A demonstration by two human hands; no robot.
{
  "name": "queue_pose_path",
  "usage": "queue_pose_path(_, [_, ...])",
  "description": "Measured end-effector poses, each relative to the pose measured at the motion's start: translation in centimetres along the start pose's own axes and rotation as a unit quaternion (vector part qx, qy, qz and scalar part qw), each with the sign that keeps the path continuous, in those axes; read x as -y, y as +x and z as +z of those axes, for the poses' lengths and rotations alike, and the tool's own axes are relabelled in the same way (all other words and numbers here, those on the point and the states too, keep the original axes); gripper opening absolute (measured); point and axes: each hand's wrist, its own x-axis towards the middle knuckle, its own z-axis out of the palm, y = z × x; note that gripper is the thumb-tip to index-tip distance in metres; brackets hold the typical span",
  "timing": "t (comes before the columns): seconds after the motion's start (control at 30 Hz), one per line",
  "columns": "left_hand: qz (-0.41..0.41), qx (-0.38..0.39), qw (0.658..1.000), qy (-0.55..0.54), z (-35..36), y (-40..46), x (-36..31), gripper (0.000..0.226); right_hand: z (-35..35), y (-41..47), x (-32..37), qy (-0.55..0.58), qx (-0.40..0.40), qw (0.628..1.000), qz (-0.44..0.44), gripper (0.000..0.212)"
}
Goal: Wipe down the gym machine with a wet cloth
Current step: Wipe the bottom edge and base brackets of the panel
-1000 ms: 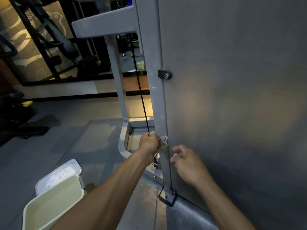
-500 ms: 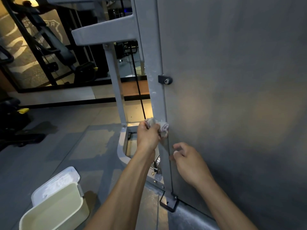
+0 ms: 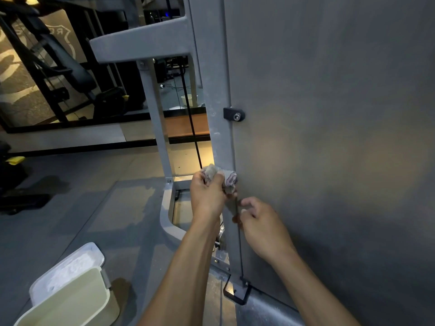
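left hand fingers clamp the cloth against the machine post; right hand fingers loosely curled, holding nothing.

A crumpled grey-and-pink wet cloth is held by the left hand against the upright grey metal post of the gym machine. The right hand is positioned lower right of it, at the edge of the large flat grey side panel, right of the post. A thin black cable runs just left of the post. A cream plastic bin with open lid sits on the floor, lower left.
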Motion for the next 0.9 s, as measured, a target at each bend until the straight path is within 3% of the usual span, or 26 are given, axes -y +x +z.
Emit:
queue_pose_path(0.17, [-0.036,-0.038,0.998,0.045,-0.4,0.1,1.6,0.004,-0.6,0.2,0.4,0.041,-0.044,0.998,-0.015,0.026])
queue_pose_path(0.4, [0.063,0.011,0.998,-0.014,0.2,0.7,-1.7,0.012,-0.8,0.1,1.8,0.106,-0.115,0.983,-0.095,0.032])
queue_pose_path(0.6, [-0.005,-0.033,0.999,0.028,-0.5,0.4,0.6,0.008,-0.6,0.2,1.9,0.128,-0.121,0.977,-0.116,0.033])
queue_pose_path(0.77, [0.081,0.002,0.997,-0.021,0.2,0.9,-2.6,0.012,-0.4,0.3,1.9,0.129,-0.132,0.975,-0.122,0.032])
queue_pose_path(0.9, [0.044,-0.021,0.998,0.025,-0.2,0.5,-1.1,0.009,-0.4,0.2,2.1,0.137,-0.129,0.974,-0.122,0.031])
